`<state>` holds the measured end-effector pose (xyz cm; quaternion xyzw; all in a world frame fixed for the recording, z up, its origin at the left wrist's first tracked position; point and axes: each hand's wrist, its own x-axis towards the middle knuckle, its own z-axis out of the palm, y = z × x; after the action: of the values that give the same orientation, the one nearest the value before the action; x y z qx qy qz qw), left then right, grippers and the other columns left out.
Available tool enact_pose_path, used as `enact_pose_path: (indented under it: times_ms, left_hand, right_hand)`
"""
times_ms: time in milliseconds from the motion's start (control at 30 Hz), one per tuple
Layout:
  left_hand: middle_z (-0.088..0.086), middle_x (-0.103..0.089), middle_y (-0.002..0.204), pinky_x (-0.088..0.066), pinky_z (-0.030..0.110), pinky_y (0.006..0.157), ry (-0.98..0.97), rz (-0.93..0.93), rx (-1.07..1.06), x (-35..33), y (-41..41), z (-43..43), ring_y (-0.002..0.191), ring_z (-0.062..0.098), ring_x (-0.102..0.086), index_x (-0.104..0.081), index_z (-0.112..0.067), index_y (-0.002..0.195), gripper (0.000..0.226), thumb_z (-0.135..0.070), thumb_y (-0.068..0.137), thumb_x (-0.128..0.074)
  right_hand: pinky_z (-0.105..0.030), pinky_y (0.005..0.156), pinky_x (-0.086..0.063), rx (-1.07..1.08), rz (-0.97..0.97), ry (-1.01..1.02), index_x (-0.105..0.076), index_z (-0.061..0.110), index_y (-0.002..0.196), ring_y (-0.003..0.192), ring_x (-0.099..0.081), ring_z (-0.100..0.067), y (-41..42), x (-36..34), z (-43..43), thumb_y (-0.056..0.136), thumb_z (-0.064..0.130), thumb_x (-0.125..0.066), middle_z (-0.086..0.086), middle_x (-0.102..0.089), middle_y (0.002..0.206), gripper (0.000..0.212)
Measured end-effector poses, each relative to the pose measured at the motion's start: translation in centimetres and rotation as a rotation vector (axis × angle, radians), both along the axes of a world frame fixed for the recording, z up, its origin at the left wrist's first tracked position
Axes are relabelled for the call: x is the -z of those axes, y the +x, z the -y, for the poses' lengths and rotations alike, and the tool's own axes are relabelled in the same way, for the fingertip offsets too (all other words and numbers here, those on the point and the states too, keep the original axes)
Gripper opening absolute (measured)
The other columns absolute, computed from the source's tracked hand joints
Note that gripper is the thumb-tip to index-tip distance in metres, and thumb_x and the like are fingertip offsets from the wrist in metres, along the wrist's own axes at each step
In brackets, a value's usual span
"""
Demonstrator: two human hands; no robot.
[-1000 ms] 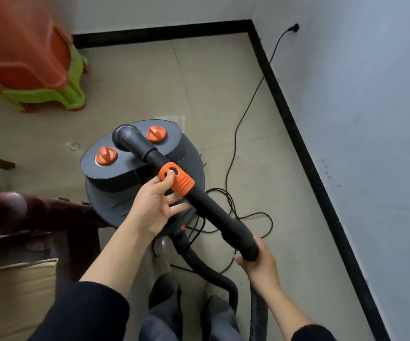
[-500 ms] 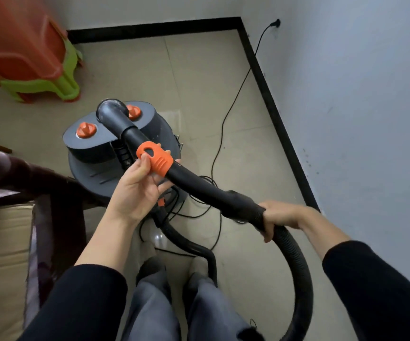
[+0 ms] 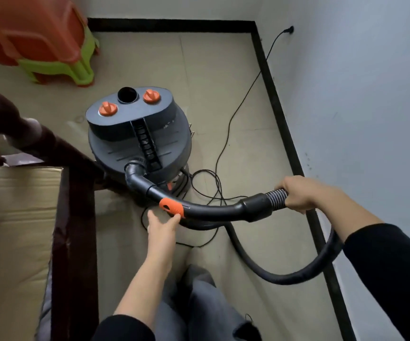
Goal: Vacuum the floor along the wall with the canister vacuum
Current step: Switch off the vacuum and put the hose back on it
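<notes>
Your left hand [image 3: 161, 228] uncurled, fingertips [image 3: 150, 216] touching the orange collar [image 3: 171, 207] on the curved tube [image 3: 213, 211], your right hand [image 3: 297, 193] clenched round the ribbed hose [image 3: 276, 196], canister vacuum [image 3: 140, 141] standing on the floor [image 3: 223, 94] ahead, near the wall [image 3: 359, 119].

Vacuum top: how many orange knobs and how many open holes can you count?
Orange knobs: 2
Open hole: 1
Total: 3
</notes>
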<state>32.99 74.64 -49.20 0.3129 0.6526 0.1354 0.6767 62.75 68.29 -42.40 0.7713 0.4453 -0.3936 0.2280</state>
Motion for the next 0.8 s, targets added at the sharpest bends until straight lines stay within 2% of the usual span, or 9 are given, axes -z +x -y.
enact_pose_path:
  times_ms: [67, 167, 267, 333, 400, 500, 600, 667, 800]
  left_hand:
    - [0.008, 0.001, 0.161, -0.012, 0.042, 0.119, 0.257, -0.232, 0.307, -0.1, -0.1, 1.0, 0.147, 0.025, -0.002, 0.0, -0.019, 0.156, 0.094, -0.016, 0.088, -0.065]
    - [0.003, 0.022, 0.159, 0.01, 0.041, 0.119, 0.605, -0.319, 0.631, -0.8, 1.0, 2.9, 0.146, 0.021, 0.02, 0.004, -0.026, 0.155, 0.106, -0.019, 0.079, -0.07]
    - [-0.002, -0.005, 0.161, 0.026, 0.04, 0.109, 0.866, -0.311, 0.934, -0.9, 3.1, 4.7, 0.149, 0.018, 0.013, 0.002, -0.032, 0.154, 0.104, -0.028, 0.076, -0.067]
    - [-0.006, -0.041, 0.145, 0.022, 0.047, 0.111, 0.863, -0.278, 1.049, -1.2, 5.0, 5.3, 0.144, 0.017, -0.022, -0.005, -0.034, 0.154, 0.095, -0.028, 0.079, -0.063]
    - [-0.008, -0.058, 0.125, -0.001, 0.052, 0.118, 0.785, -0.207, 1.001, -1.5, 6.7, 5.5, 0.122, 0.017, -0.049, -0.024, -0.036, 0.147, 0.079, -0.026, 0.079, -0.063]
    - [-0.007, -0.066, 0.107, -0.046, 0.039, 0.092, 0.624, -0.075, 0.79, -1.4, 7.6, 5.4, 0.1, 0.02, -0.061, -0.041, -0.037, 0.131, 0.066, -0.021, 0.073, -0.067]
    - [-0.011, -0.066, 0.103, -0.051, 0.033, 0.083, 0.615, -0.103, 0.744, -1.2, 7.2, 4.9, 0.095, 0.016, -0.061, -0.042, -0.045, 0.13, 0.069, -0.025, 0.069, -0.07]
    - [-0.013, -0.065, 0.102, -0.05, 0.033, 0.083, 0.589, -0.123, 0.703, -1.3, 6.5, 3.8, 0.094, 0.014, -0.061, -0.044, -0.047, 0.129, 0.072, -0.03, 0.064, -0.069]
    - [-0.019, -0.064, 0.095, -0.047, 0.026, 0.077, 0.519, -0.059, 0.56, -1.4, 4.7, 2.1, 0.089, 0.004, -0.06, -0.053, -0.046, 0.124, 0.068, -0.028, 0.061, -0.069]
  right_hand:
    - [-0.023, 0.049, -0.042, -0.051, 0.04, 0.041, -0.062, 0.018, 0.084, 0.062, -0.06, -0.023, -0.7, 0.9, 0.0, 0.067, -0.003, -0.044, -0.002, -0.059, 0.064, 0.033]
    - [-0.029, 0.058, -0.045, -0.156, 0.062, 0.103, -0.056, 0.021, 0.077, 0.074, -0.059, -0.026, -0.8, 1.3, -0.2, 0.074, 0.003, -0.048, 0.001, -0.055, 0.068, 0.02]
    - [-0.031, 0.06, -0.048, -0.243, 0.051, 0.108, -0.056, 0.023, 0.079, 0.076, -0.058, -0.025, -1.1, 0.5, -0.9, 0.075, 0.006, -0.053, 0.002, -0.056, 0.071, 0.017]
    - [-0.027, 0.056, -0.042, -0.307, 0.044, 0.071, -0.055, 0.024, 0.08, 0.075, -0.056, -0.022, -1.8, -0.2, -1.5, 0.077, 0.009, -0.054, 0.005, -0.055, 0.072, 0.016]
    - [-0.026, 0.055, -0.037, -0.348, 0.02, 0.074, -0.052, 0.024, 0.077, 0.074, -0.055, -0.021, -2.4, -0.7, -2.0, 0.078, 0.01, -0.055, 0.006, -0.053, 0.07, 0.015]
    - [-0.026, 0.055, -0.037, -0.359, -0.009, 0.17, -0.052, 0.022, 0.079, 0.074, -0.055, -0.021, -1.7, -0.7, -2.2, 0.076, 0.012, -0.057, 0.004, -0.053, 0.072, 0.012]
    - [-0.032, 0.07, -0.04, -0.267, -0.006, 0.545, -0.056, 0.018, 0.087, 0.082, -0.055, -0.025, 0.0, 1.5, -0.7, 0.07, 0.01, -0.061, 0.003, -0.053, 0.08, 0.019]
    - [-0.038, 0.081, -0.039, -0.148, 0.173, 0.844, -0.06, 0.013, 0.098, 0.09, -0.056, -0.031, 1.3, 4.4, 1.3, 0.065, 0.006, -0.066, -0.003, -0.058, 0.091, 0.034]
    - [-0.047, 0.086, -0.046, 0.58, 0.3, 0.933, -0.05, 0.006, 0.121, 0.11, -0.052, -0.034, 2.9, 9.3, 5.0, 0.072, 0.018, -0.079, -0.014, -0.055, 0.119, 0.058]
